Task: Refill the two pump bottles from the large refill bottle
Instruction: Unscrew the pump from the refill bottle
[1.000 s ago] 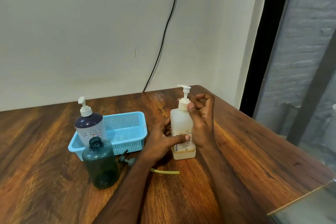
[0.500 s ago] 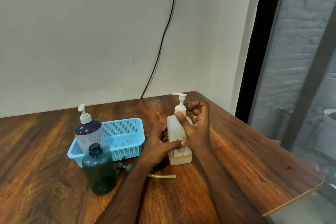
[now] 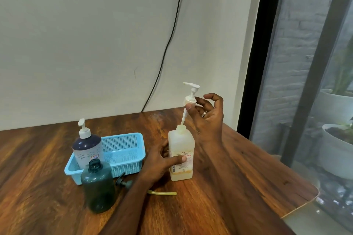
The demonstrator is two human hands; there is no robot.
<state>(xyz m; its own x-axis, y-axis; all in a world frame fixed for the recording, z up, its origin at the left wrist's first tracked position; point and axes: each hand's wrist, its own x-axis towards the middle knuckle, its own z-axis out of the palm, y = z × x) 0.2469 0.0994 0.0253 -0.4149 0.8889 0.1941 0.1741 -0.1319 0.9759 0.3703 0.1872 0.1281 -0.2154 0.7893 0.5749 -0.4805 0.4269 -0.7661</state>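
Setting: wooden table by our window.
Left hand: we grip the translucent bottle.
Right hand: we pinch its white pump, lifted clear.

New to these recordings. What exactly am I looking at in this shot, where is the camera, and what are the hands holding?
There is no machine here: a person works with bare hands, filmed by a wide-angle camera on their head looking forward and down.

On the wooden table stands a pale square bottle. The left hand steadies it, fingers round its side. The right hand pinches the collar of the white pump, lifted so its tube leaves the bottle's neck at a tilt.

To the left, a blue basket holds a purple-topped pump bottle. In front stands a dark green bottle, its neck open; its dark pump lies on the table beside it, with a yellowish tube nearby.
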